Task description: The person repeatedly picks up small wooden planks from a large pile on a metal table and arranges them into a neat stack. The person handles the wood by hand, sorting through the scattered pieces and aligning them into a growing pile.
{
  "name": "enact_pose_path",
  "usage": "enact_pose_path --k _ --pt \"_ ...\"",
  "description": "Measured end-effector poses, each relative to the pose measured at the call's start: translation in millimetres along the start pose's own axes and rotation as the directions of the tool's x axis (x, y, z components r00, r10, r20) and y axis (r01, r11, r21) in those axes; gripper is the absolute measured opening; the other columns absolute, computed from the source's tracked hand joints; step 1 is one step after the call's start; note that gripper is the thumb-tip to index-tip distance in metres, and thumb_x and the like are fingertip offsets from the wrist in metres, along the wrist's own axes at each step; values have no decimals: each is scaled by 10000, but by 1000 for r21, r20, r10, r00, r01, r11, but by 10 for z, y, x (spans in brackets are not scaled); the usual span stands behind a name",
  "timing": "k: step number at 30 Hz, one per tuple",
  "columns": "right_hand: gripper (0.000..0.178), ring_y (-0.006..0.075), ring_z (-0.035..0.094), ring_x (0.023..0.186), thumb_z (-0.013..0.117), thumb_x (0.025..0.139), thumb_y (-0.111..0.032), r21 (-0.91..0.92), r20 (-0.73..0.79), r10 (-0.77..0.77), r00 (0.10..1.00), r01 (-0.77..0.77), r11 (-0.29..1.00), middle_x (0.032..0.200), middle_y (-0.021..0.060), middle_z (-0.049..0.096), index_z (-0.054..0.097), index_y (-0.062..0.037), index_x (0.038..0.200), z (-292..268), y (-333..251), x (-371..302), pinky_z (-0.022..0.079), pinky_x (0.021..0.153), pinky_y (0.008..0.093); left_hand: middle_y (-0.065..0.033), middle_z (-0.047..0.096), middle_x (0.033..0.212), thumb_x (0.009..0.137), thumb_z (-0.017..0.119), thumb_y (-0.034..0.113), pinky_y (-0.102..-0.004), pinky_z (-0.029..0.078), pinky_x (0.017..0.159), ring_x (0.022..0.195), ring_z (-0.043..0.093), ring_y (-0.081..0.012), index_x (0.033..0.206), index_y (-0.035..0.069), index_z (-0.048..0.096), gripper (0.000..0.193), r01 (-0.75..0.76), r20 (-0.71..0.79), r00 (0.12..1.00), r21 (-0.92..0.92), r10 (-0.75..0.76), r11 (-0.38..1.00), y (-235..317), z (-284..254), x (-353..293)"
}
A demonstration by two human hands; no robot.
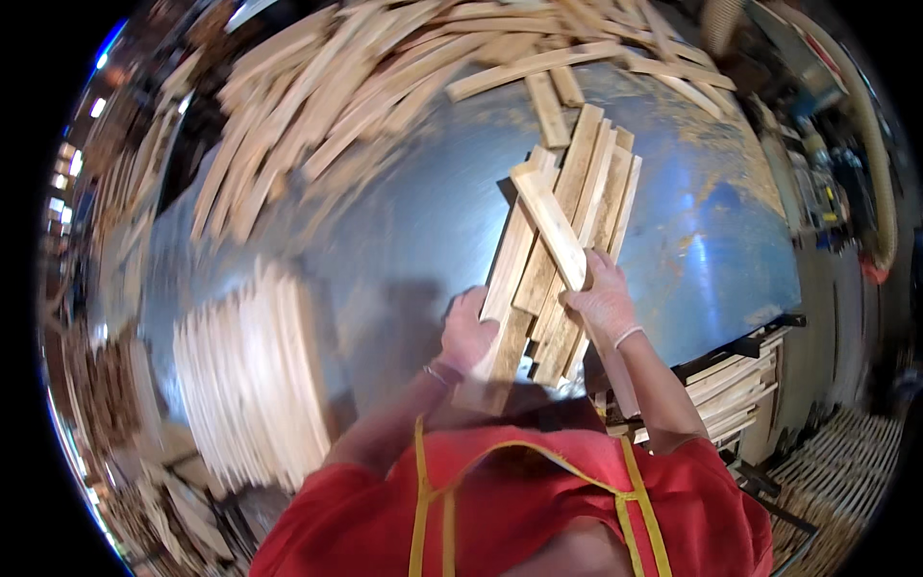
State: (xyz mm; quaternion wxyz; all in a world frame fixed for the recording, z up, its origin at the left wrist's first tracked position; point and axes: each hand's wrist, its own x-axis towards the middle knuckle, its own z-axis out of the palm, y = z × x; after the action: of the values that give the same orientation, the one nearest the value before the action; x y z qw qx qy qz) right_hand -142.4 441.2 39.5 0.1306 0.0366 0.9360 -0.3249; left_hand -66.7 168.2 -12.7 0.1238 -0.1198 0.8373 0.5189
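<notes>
As the head view looks down over the desk, the right hand holds a pale wooden slat that slants across a small pile of other slats, its far end toward the left and its near end toward the person's right forearm. The right grip is pinching this slat, thumb on the left side and fingers on the right. The left hand lies against the near left edge of the small pile; whether its grip closes on a slat, I cannot tell.

The pile's slats run mostly from near left to far right, their ends uneven. Well to the left, a block of slats stands in a close row, partly blurred. On the far side, a large loose heap spreads across the desk, with sawdust at the far right. More slats sit low beside the desk's near right edge. The person wears a red shirt with yellow straps.
</notes>
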Motion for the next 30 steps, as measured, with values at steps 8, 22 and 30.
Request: enact_pose_path --k 8,22,30 --pt "924 436 689 1201 781 790 -252 -69 -6 -131 991 130 989 1336 278 686 430 -36 1617 736 -1069 -679 541 1085 451 -148 756 1288 777 767 19 -359 538 1076 1211 720 -250 1395 -11 664 627 66 -252 964 -92 -88 994 -834 -1610 -1586" --pt "678 382 723 1130 587 990 -320 43 839 -341 423 574 818 1353 254 696 502 -22 1592 2956 -3118 -1158 560 987 472 -189 600 1463 883 812 248 -479 457 1160 1384 556 -377 1476 85 592 653 272 -419 903 721 89 637 -1369 -2137 -2550" --pt "403 391 608 1191 698 890 -372 -434 39 -601 798 555 709 1129 168 688 717 -83 1170 1184 -1881 -254 457 1045 558 -164 570 1444 839 807 399 -529 417 1171 1391 512 -382 1487 69 559 768 2 -181 968 701 176 713 -902 -1655 -1878"
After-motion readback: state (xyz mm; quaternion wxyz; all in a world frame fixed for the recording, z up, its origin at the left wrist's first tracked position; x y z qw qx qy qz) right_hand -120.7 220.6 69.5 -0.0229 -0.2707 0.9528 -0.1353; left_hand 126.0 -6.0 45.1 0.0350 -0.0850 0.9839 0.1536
